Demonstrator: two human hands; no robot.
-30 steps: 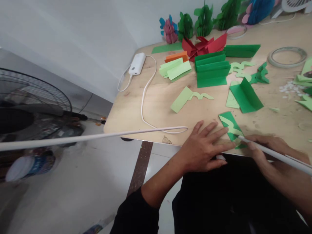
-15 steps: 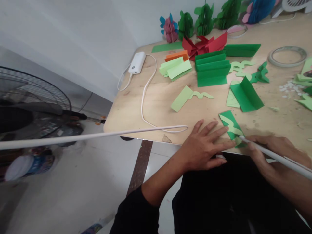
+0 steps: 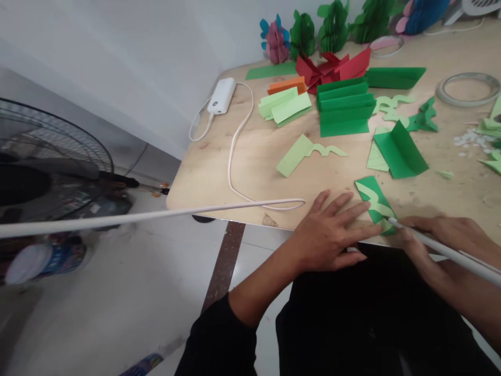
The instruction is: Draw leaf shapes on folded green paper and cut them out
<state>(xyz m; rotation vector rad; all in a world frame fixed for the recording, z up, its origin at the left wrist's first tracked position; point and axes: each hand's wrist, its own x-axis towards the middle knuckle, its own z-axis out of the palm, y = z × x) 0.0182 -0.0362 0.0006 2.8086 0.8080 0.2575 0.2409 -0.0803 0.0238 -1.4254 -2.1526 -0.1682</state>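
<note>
Green paper piece (image 3: 366,190), only one, with pale green cut strip (image 3: 381,208) on it, lies at edge of wooden table (image 3: 250,177), between both hands. Far left of them, one white power bank (image 3: 222,96). Left hand (image 3: 329,232) flat, fingers spread wide, holding nothing, fingertip touching paper. Right hand (image 3: 438,235) closed around one thin white rod (image 3: 442,249), rod tip on paper.

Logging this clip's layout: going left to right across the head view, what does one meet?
Floor fan → power bank → left hand → green paper cutout → right hand
</note>
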